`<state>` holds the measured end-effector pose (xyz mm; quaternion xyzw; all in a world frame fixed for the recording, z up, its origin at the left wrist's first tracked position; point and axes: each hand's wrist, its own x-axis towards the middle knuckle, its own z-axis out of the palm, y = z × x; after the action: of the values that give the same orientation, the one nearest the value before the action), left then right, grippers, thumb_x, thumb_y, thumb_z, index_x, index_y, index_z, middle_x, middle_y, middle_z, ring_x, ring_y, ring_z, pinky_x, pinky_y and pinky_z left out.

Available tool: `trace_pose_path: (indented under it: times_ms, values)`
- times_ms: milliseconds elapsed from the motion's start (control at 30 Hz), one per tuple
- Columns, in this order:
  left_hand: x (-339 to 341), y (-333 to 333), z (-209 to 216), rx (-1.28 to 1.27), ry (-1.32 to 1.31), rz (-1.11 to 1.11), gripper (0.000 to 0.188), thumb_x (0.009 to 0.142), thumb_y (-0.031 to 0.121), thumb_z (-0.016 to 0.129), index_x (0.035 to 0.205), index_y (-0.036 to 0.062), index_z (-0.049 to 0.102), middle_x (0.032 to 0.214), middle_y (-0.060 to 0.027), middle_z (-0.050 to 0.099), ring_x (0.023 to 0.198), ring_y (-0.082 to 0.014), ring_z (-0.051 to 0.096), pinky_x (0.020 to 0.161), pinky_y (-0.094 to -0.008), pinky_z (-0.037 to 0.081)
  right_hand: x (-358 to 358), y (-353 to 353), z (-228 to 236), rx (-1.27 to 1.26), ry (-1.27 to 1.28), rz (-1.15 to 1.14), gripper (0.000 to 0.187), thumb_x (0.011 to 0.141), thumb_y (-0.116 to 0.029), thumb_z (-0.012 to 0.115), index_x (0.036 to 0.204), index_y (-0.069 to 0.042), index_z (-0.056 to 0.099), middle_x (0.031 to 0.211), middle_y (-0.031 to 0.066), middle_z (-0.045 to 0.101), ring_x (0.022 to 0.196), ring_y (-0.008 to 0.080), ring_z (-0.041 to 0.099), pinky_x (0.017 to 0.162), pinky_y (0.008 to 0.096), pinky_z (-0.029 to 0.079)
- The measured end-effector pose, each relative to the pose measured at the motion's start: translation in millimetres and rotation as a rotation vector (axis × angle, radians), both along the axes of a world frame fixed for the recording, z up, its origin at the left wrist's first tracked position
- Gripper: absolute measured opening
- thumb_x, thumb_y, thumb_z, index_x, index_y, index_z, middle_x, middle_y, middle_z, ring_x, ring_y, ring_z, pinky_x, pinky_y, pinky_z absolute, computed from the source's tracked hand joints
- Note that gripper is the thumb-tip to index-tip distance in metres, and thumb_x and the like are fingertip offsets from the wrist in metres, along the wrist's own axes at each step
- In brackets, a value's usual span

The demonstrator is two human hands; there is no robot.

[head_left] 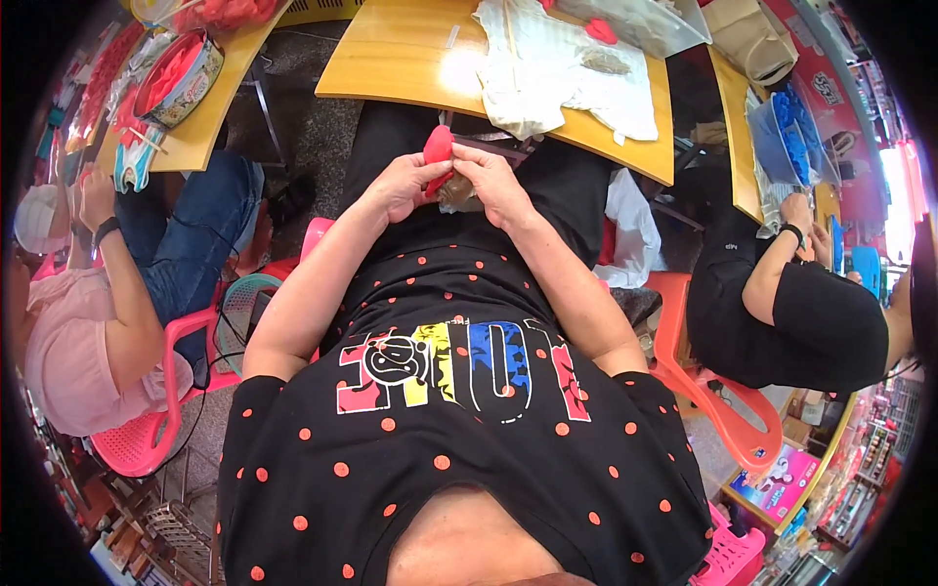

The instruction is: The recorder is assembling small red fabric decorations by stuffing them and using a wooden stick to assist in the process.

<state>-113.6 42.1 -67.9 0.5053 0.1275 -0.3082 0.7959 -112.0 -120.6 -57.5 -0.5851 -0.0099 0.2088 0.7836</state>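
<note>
Between the fingertips of both hands, just above my lap, is a small red cloth piece (439, 145) with a rounded top. My left hand (401, 188) pinches its lower left side. From the other side, the fingers of my right hand (490, 184) press against it. Under the hands shows a brownish, crumpled clump (456, 191), partly hidden, and I cannot tell what it is. On the table ahead, a white plastic sheet (523, 93) bears a dry brown clump (606, 62) and another red piece (601, 31).
The wooden table (401, 59) has its near edge just beyond my knees. A clear plastic bin (655, 21) stands on it. People sit at tables on both sides, near a round tin (179, 83) of red pieces and a bin of blue pieces (793, 137). A white bag (633, 230) hangs by my right knee.
</note>
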Motion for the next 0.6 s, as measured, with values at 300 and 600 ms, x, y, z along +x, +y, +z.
trace_pose_path:
  times_ms: [300,600]
  values:
    - [3,1,4,0.092,-0.088,0.037,0.023,0.089,0.016,0.059,0.108,0.0024,0.058,0.095,-0.0071,0.065,0.080,-0.0153,0.064,0.068,-0.0294,0.053,2,-10,6,0.262,0.272,0.063,0.036,0.084,0.002,0.050,0.120,0.004,0.051,0.109,0.0112,0.060,0.095,0.0206,0.061,0.086,0.0327,0.049]
    - [9,15,17,-0.076,0.063,0.049,0.025,0.087,0.013,0.061,0.108,-0.0001,0.057,0.095,-0.0087,0.065,0.079,-0.0153,0.064,0.068,-0.0270,0.053,-2,-28,50,0.106,-0.035,0.354,0.064,0.078,0.008,0.055,0.138,-0.002,0.034,0.135,0.0104,0.044,0.116,0.0207,0.052,0.090,0.0282,0.047]
